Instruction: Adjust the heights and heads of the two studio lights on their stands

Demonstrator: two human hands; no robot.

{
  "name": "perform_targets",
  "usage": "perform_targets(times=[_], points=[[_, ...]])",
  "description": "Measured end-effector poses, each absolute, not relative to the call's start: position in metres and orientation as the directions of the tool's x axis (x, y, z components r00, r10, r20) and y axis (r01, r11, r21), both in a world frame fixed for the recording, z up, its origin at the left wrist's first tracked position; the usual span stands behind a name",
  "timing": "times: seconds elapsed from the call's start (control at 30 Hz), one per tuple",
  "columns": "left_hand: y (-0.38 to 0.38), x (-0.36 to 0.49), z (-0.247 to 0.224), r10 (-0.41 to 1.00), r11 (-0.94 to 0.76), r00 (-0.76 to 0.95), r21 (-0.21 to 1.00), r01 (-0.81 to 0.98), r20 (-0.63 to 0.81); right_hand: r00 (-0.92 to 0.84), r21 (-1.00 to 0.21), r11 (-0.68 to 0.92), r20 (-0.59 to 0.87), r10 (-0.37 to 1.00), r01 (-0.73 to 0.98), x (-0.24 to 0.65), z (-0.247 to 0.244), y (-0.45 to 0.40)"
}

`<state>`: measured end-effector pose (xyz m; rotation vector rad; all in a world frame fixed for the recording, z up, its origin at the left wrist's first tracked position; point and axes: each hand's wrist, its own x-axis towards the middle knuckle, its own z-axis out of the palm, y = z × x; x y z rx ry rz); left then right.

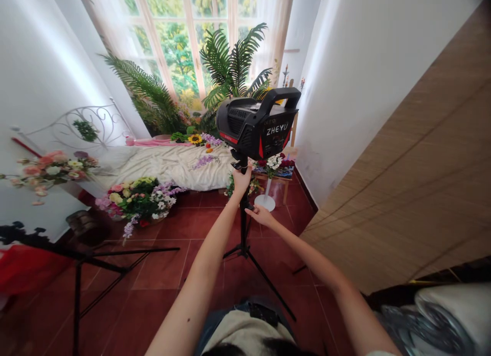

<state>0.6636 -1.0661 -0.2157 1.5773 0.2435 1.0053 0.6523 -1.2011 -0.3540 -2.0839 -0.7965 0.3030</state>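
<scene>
Studio light branded ZHEYU stood on a black tripod stand at 12 o'clock. Left hand was clamped around the pole just below the light; right hand, apart and lower, lay open against the pole. Flower bouquets sat on the red tile floor at 10 o'clock, before a bed.

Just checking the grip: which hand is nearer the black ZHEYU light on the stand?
Left. The left hand grips the stand pole just below the ZHEYU light; the right hand is lower, beside the pole.
</scene>
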Motion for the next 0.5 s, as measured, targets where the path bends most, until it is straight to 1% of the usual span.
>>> perform_targets(times=[0.1, 0.17, 0.2, 0.27, 0.33, 0.37, 0.43, 0.5], points=[[-1.066, 0.663, -0.216, 0.654, -0.269, 0.613, 0.894, -0.359, 0.443, 0.823, -0.840, -0.357, 0.170, 0.542, 0.409, 0.646, -0.354, -1.201], [-1.067, 0.663, -0.216, 0.659, -0.263, 0.613, 0.898, -0.354, 0.435, 0.864, -0.885, -0.312, 0.172, 0.473, 0.347, 0.644, -0.353, -1.201], [-1.067, 0.663, -0.216, 0.661, -0.260, 0.613, 0.899, -0.353, 0.432, 0.885, -0.920, -0.275, 0.134, 0.446, 0.278, 0.643, -0.354, -1.201], [-1.068, 0.664, -0.216, 0.666, -0.249, 0.614, 0.902, -0.353, 0.424, 0.907, -0.981, -0.178, 0.000, 0.421, 0.083, 0.641, -0.354, -1.200], [-1.068, 0.664, -0.215, 0.669, -0.239, 0.618, 0.906, -0.348, 0.413, 0.896, -0.990, -0.100, -0.133, 0.424, -0.099, 0.638, -0.356, -1.198], [-1.068, 0.664, -0.216, 0.671, -0.232, 0.621, 0.911, -0.342, 0.404, 0.886, -0.987, -0.073, -0.161, 0.435, -0.143, 0.636, -0.357, -1.197], [-1.068, 0.664, -0.216, 0.673, -0.220, 0.631, 0.919, -0.328, 0.387, 0.878, -0.989, -0.037, -0.145, 0.455, -0.145, 0.631, -0.357, -1.194], [-1.067, 0.664, -0.217, 0.671, -0.217, 0.637, 0.922, -0.322, 0.380, 0.887, -0.995, 0.004, -0.088, 0.453, -0.101, 0.626, -0.356, -1.193]])
